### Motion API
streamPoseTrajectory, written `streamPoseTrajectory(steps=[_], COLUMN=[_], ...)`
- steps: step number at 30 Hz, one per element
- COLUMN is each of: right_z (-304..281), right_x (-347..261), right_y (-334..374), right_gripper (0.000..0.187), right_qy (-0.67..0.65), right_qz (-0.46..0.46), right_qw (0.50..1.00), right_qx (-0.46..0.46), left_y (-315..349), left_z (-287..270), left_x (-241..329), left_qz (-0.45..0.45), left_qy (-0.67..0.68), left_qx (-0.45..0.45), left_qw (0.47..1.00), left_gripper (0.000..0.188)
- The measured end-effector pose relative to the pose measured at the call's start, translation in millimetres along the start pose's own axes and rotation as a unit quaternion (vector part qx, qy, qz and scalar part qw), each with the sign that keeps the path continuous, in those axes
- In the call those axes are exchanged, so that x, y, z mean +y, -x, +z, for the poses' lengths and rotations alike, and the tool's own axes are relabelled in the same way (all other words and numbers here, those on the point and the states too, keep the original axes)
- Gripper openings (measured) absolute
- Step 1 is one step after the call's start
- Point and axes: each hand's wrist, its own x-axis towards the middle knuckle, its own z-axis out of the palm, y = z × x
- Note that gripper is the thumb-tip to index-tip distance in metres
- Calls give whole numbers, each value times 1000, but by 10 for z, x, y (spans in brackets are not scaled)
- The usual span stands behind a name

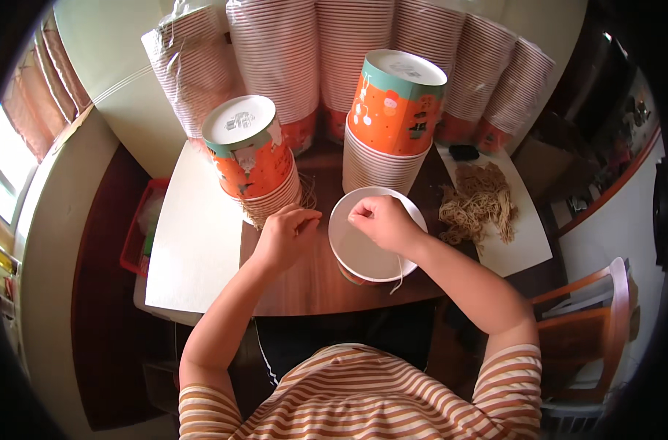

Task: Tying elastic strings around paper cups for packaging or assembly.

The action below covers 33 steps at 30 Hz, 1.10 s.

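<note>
A white-lined paper bucket (346,257) stands upright, mouth up, at the table's front. My right hand (384,222) is over its mouth, thumb and fingers pinched together; whatever they hold is too small to make out. A thin pale string (400,277) hangs over the bucket's near rim, below my right wrist. My left hand (284,236) is closed in a pinch left of the bucket, beside a shorter stack of upside-down orange paper buckets (254,172). What its fingers hold, if anything, cannot be seen. Some brown strings (308,192) lie behind my left hand.
A taller upside-down bucket stack (392,110) stands just behind the open bucket. Several plastic-wrapped stacks (275,66) line the back. Tangled tan string (484,202) lies on a white board at right, near a small black object (464,152). A wooden chair (605,330) stands at right.
</note>
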Motion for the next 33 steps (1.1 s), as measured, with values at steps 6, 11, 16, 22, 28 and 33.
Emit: streamPoseTrajectory(steps=[6, 11, 16, 22, 28, 33], right_z=[63, 95, 120, 143, 163, 162], right_x=[33, 31, 58, 54, 59, 51], right_y=[-136, -159, -177, -178, -189, -186], right_gripper=[13, 12, 12, 11, 11, 13], right_qy=[21, 17, 20, 25, 37, 33], right_qz=[17, 18, -7, -4, -7, 4], right_qw=[999, 1000, 1000, 1000, 999, 999], right_qx=[-17, -20, -16, -3, 8, 1], left_y=[-102, -121, -133, -136, -156, -167], left_z=[122, 126, 120, 111, 83, 74], left_x=[-164, -180, -166, -168, -132, -119], left_qz=[-37, -51, -51, -56, -58, -55], left_qy=[51, 66, 65, 69, 66, 61], left_qx=[-16, -39, -52, -67, -80, -85], left_qw=[998, 996, 995, 994, 993, 993], left_gripper=[16, 17, 17, 17, 19, 19])
